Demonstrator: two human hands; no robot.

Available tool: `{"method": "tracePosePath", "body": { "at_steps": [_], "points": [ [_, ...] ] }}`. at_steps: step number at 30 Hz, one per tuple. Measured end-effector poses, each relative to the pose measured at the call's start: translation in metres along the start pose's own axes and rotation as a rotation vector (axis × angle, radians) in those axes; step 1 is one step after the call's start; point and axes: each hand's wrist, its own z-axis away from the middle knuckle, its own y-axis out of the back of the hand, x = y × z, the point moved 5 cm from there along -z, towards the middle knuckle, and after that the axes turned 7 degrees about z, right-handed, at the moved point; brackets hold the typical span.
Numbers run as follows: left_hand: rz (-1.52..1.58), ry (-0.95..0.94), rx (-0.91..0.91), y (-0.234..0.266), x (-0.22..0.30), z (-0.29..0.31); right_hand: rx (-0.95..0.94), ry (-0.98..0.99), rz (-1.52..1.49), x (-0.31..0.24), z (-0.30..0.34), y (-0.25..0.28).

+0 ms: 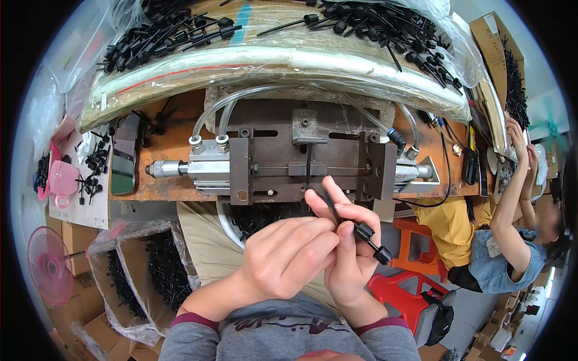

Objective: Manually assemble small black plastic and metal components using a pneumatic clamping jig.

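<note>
- Holding a slim black plastic piece (365, 232) at a slant in my right hand (352, 259), thumb and fingers nearly closed on it, near the front of the metal machine (271, 153).
- My left hand (286, 256) is curled against the right; its fingertips are hidden, so I cannot tell whether it grips too.
- More black pieces (397, 25) lie heaped on the plastic-wrapped ledge (283, 63) beyond the machine, which sits on the desk (171, 137).

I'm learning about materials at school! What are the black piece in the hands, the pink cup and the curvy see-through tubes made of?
Black piece: probably plastic, fairly smooth, with small bright highlights. Pink cup: maybe plastic, lightly glossy and evenly coloured. Curvy tubes: probably flexible plastic; they're clear and bend in smooth arcs.
</note>
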Motion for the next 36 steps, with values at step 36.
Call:
{"method": "tracePosePath", "body": {
  "at_steps": [36],
  "points": [
    [0.362,0.405,-0.177,0.014,-0.005,-0.004,-0.100,0.663,1.082,-0.034,0.000,0.016]
  ]
}}
